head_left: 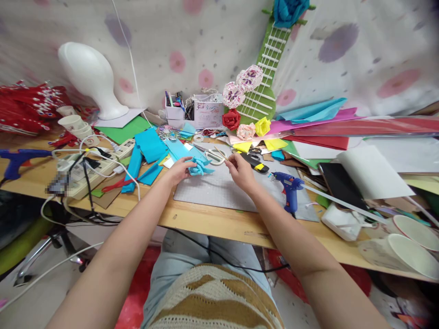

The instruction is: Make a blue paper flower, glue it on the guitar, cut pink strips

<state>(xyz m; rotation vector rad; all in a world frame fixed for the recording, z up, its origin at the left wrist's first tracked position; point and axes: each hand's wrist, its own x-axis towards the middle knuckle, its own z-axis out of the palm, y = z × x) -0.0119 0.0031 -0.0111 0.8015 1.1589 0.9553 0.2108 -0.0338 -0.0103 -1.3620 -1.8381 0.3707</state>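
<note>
My left hand (181, 171) is closed round the edge of a blue crepe-paper flower (200, 167), whose loose petals stick out to the right, just above the grey cutting mat (212, 194). To its right, my right hand (241, 173) pinches a thin wooden stick (220, 153) between thumb and fingers. The stick points up and to the left, over the handles of white-handled scissors (215, 158). A black and yellow utility knife (256, 163) lies close beyond my right hand. On the mat's right part rests a blue glue gun (290, 187).
Blue paper pieces (151, 145) and a cable-laden power strip (99, 169) lie left. Paper flowers (245, 131) and a green guitar-shaped piece (262, 87) stand behind. At right are a phone (343, 185) and paper cups (401, 256). Another glue gun (20, 160) is far left.
</note>
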